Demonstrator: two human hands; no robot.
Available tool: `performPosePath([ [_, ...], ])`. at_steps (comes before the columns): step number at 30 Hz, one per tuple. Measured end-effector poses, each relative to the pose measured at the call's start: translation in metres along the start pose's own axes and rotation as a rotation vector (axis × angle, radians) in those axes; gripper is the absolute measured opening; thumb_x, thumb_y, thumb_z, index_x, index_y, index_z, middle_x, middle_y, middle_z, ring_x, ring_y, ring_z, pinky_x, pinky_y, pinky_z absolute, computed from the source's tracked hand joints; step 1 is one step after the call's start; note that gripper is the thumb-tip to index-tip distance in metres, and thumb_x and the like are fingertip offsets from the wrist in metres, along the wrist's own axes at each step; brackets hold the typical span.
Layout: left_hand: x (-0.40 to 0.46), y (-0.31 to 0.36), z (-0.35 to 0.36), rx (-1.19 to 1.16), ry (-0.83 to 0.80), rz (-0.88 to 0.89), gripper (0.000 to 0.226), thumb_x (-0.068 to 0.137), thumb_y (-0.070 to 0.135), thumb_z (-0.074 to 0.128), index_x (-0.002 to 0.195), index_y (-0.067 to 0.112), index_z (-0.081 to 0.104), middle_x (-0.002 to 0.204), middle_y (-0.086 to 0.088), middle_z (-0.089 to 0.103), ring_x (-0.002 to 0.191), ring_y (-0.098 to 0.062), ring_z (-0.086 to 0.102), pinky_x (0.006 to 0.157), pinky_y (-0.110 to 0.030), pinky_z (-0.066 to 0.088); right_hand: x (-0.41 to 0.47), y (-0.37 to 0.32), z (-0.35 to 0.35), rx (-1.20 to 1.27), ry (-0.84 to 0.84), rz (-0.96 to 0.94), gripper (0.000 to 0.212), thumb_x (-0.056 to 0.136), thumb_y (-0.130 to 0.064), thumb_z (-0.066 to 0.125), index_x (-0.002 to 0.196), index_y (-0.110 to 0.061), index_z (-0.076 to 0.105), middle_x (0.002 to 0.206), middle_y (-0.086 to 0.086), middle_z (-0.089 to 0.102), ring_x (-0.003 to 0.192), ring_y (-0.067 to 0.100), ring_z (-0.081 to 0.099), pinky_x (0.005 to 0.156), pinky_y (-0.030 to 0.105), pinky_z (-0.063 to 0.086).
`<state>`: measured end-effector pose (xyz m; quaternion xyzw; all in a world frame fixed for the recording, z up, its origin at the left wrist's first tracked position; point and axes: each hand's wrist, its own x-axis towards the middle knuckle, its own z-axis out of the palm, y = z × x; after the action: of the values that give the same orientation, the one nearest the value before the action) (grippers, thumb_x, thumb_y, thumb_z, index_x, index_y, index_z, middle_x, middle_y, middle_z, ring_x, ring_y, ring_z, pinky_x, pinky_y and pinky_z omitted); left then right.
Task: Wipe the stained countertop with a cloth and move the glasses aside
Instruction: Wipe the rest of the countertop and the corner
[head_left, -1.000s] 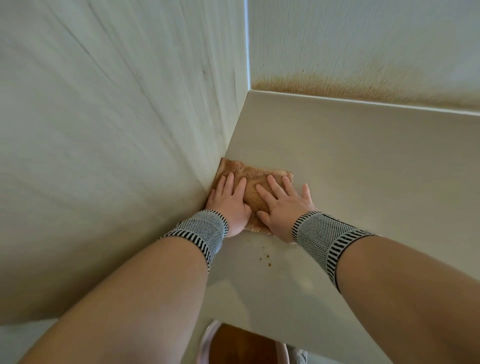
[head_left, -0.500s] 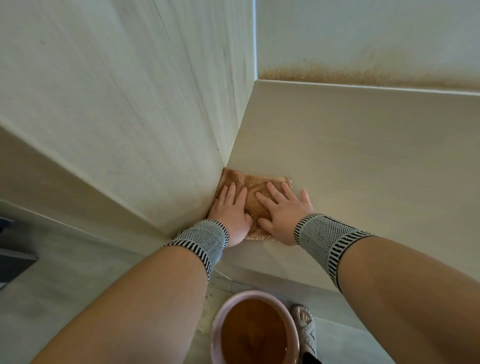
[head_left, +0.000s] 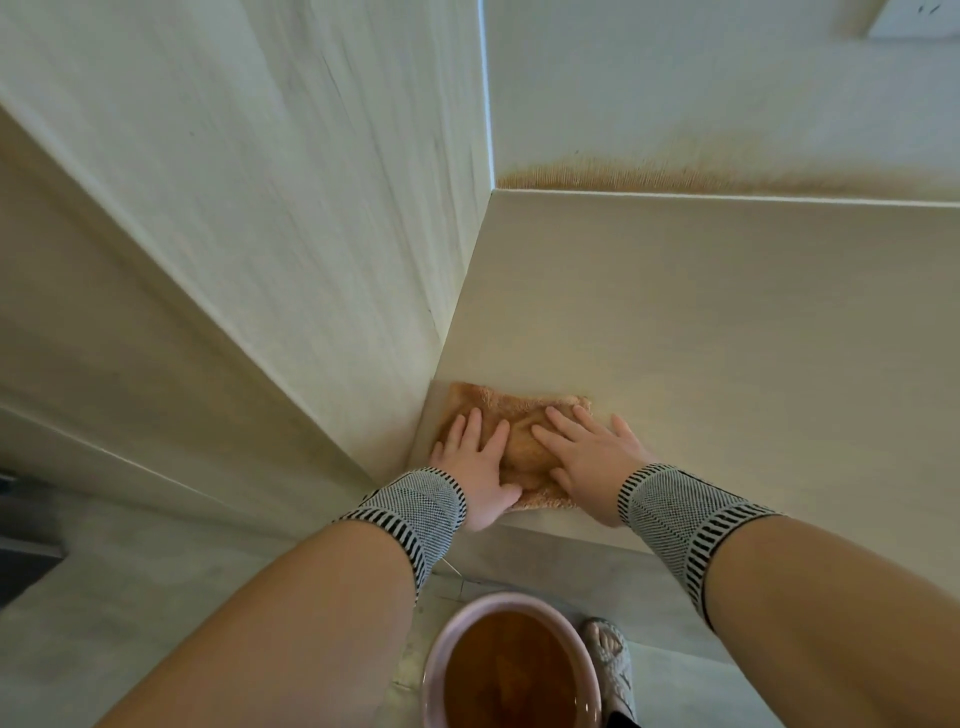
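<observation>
At centre frame, slightly low, the cloth (head_left: 519, 415) lies flat on the countertop (head_left: 727, 338), tucked into the corner where the counter's near edge meets the left wall panel (head_left: 260, 208). It is a roughly rectangular brown terry piece, nap fuzzy, bunched into a ridge at its middle; its long axis runs left to right across the frame, its near edge reaching the counter's front lip. The left hand (head_left: 475, 462) presses on its left part, fingers straight and slightly spread. The right hand (head_left: 589, 457) presses on its right part, fingers straight and splayed. Both wrists carry knitted grey bands with striped edges. A brown stain band (head_left: 649, 179) runs along the back wall's base. At lower centre, a pink-rimmed basin (head_left: 441, 654) holds brown liquid.
</observation>
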<state>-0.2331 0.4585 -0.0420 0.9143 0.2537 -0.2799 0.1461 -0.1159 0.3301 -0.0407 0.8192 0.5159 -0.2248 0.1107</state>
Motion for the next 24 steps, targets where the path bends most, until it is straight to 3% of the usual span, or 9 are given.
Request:
performPosePath([
  [10,0.049,0.023,-0.022,0.011,0.068,0.019,0.073,0.102,0.046,0.035,0.156,0.030,-0.012,0.162,-0.003,-0.024,0.150,-0.022,-0.018,0.122,-0.045,-0.002,0.029,0.044,-0.013,0.011,0.016,0.066,0.059,0.105,-0.046,0.019,0.157,-0.031,-0.004,0.165,-0.007,-0.013,0.152,0.022,-0.006,0.118,0.060,0.007],
  [24,0.152,0.053,-0.082,-0.022,0.168,-0.066,0.067,0.103,0.046,0.030,0.156,0.031,-0.009,0.163,-0.001,-0.022,0.150,-0.020,-0.016,0.121,-0.044,-0.003,0.110,0.119,-0.053,0.080,0.047,0.090,0.062,0.104,-0.048,0.018,0.157,-0.030,-0.006,0.164,-0.006,-0.016,0.152,0.022,-0.010,0.119,0.059,0.003],
])
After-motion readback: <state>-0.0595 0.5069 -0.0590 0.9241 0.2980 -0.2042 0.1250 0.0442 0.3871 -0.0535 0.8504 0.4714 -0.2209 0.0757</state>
